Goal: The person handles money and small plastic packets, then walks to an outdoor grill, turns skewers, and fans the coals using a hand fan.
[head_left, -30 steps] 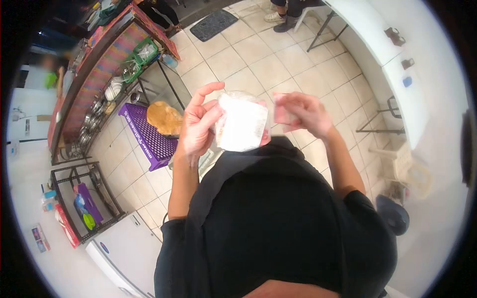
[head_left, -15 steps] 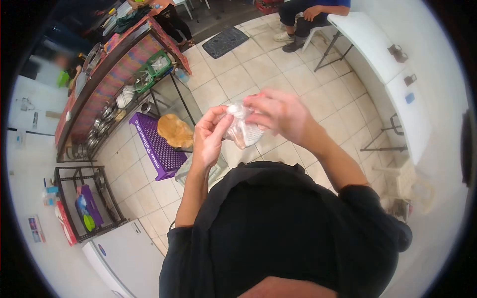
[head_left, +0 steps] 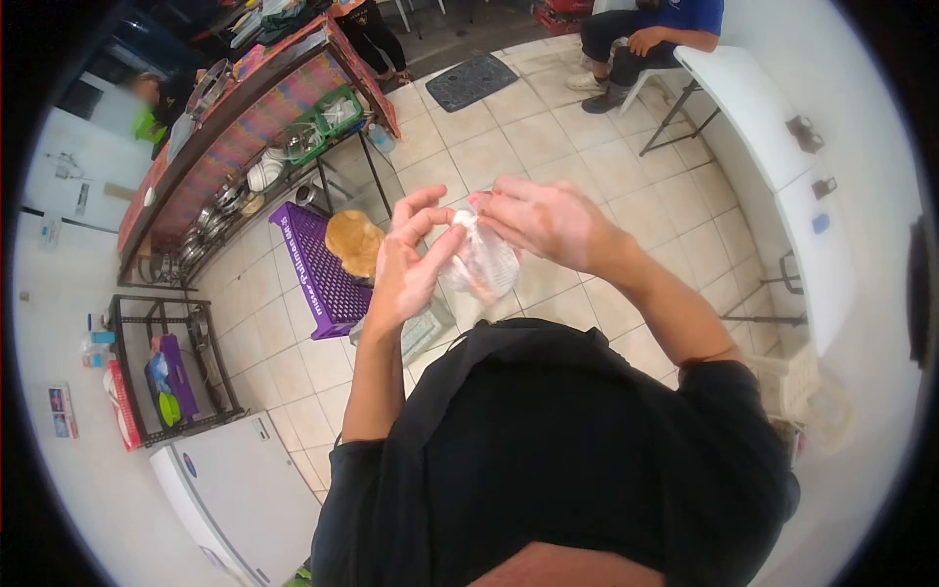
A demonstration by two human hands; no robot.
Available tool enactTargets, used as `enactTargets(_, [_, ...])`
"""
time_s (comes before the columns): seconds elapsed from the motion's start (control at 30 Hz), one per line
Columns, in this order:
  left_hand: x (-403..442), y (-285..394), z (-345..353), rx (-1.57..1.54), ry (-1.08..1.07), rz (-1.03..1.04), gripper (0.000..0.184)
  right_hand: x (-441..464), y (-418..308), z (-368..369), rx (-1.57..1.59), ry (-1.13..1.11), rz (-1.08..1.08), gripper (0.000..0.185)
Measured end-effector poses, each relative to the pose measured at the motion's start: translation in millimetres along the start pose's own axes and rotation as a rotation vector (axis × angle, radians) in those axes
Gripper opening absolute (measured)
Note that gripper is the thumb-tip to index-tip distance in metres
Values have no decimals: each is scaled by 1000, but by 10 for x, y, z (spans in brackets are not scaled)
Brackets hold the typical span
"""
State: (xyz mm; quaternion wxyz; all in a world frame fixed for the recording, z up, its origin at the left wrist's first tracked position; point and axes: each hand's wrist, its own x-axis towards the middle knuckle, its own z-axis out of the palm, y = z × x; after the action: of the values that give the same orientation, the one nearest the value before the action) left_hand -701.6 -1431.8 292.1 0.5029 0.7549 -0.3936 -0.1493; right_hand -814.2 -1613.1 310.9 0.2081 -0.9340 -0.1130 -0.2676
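Item: clear plastic bag (head_left: 481, 266), one, held up between both sets of fingers, its pale contents too blurred for me to identify. Left fingers (head_left: 439, 256): thumb and index nearly closed, pinching the bag's white, bunched top; the others loosely curled. Right fingers (head_left: 501, 213): drawn together on the same top, hiding part of it from me; a small pink bit (head_left: 476, 199) shows at their tips, nature unclear. Left of the fingers: tan, rounded item (head_left: 353, 242), beside a purple crate (head_left: 315, 279) lettered "mister Pullman", with further characters I cannot read surely. Farther left: metal pots (head_left: 210, 220) on a shelf. Ahead: dark floor mat (head_left: 472, 81). Ahead and right: seated person in blue (head_left: 675, 29), near a white desk (head_left: 763, 117). Lower left, toward me: white appliance (head_left: 240, 489), its small blue badge illegible.
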Motion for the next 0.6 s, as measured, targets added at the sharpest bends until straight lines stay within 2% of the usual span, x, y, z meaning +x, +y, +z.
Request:
enactTargets(0.07, [-9, -31, -9, -487, -173, -114, 23, 3, 4, -14, 6, 16, -3, 13])
enactTargets(0.1, [-10, -46, -5, -486, -175, -110, 23, 7, 4, -10, 52, 30, 3, 13])
enactTargets(0.17, [-46, -72, 27, -1089, -317, -229, 27, 22, 9, -5, 97, 39, 15, 13])
enactTargets(0.23, [-90, -28, 4, -1172, -321, -234, 33, 43, 30, 22, 245, 98, -96, 12])
enactTargets(0.3, [-108, -158, -45, -1357, -427, -274, 36, -23, -14, 0, 311, 62, -27, 12])
enactTargets(0.37, [-87, -303, -25, -1440, -332, -257, 33, 68, 37, -75, 328, 71, -22, 12])
enactTargets(0.43, [11, -445, -65, -955, -69, -214, 34, 48, -9, -111, 454, 36, 189, 14])
enactTargets(0.47, [37, -473, -74, -703, 140, -156, 33, 75, -4, -122, 448, 72, 192, 14])
enactTargets(0.5, [42, -326, -100, -704, 134, -149, 33, 96, 22, -113, 440, 78, 191, 14])
enactTargets(0.6, [19, 280, -78, -370, 99, 60, 38, 92, 29, -16, 400, 32, 155, 11])
